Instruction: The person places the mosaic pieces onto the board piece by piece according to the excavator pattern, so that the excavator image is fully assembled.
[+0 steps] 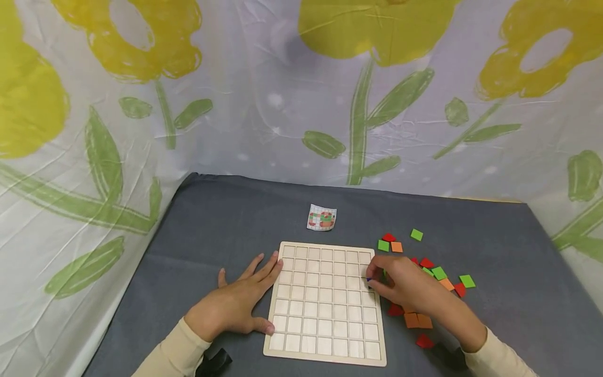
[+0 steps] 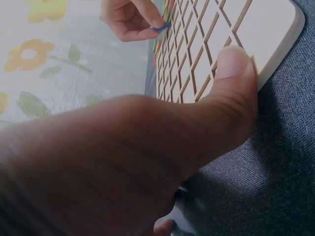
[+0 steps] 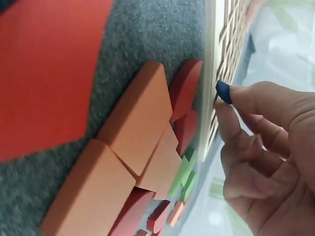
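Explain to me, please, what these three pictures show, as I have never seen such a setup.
There is no machine: a person works bare-handed. The wide picture comes from a head-worn camera, the second from the left wrist, the third from the right. On the dark cloth lies a gridded wooden board. Beyond it is a small printed card; to its right lie red pieces, orange pieces and green pieces. The left hand touches the board's left edge, while the right hand pinches a blue piece near its right edge.

My cameras give me a pale gridded board (image 1: pixel 317 294), a blue piece (image 3: pixel 223 92), and red, green and orange tiles (image 1: pixel 439 273).
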`<state>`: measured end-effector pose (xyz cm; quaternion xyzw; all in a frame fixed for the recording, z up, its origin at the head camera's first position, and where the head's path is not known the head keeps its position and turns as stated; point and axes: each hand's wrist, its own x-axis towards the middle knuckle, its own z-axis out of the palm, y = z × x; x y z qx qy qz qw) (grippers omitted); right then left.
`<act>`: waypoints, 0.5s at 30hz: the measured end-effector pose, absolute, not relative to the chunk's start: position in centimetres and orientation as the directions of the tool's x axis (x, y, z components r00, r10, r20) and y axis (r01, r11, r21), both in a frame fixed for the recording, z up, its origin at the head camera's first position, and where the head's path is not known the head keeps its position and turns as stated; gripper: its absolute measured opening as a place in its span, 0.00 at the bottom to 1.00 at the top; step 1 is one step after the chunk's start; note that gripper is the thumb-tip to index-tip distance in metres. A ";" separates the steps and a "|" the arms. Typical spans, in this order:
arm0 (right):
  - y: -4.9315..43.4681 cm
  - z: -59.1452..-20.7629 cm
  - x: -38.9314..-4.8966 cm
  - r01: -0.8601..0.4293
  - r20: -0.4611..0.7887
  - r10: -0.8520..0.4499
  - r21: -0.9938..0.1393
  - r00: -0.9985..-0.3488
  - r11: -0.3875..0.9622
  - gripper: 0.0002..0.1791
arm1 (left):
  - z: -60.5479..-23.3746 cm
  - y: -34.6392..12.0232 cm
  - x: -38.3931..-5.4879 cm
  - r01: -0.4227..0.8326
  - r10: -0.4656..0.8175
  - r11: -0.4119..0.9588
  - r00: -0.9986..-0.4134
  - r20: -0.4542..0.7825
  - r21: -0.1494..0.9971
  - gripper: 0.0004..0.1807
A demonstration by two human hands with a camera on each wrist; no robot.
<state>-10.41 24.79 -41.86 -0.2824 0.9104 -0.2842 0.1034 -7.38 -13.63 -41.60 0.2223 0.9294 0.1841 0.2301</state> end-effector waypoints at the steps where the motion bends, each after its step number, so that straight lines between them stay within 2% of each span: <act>1: 24.8 -41.9 -10.4 -0.458 -0.024 -0.569 -0.566 -0.822 0.685 0.08 | -41.6 -13.6 -7.4 0.327 0.497 0.834 -0.795 -0.346 0.445 0.69; 9: 24.9 -42.0 -10.1 -0.467 0.006 -0.533 -0.491 -0.846 0.735 0.10 | -41.7 -13.6 -7.5 0.321 0.487 0.842 -0.798 -0.356 0.433 0.70; 15: 24.8 -42.0 -9.9 -0.449 -0.017 -0.512 -0.457 -0.859 0.768 0.11 | -41.8 -13.6 -7.5 0.321 0.489 0.840 -0.797 -0.355 0.437 0.69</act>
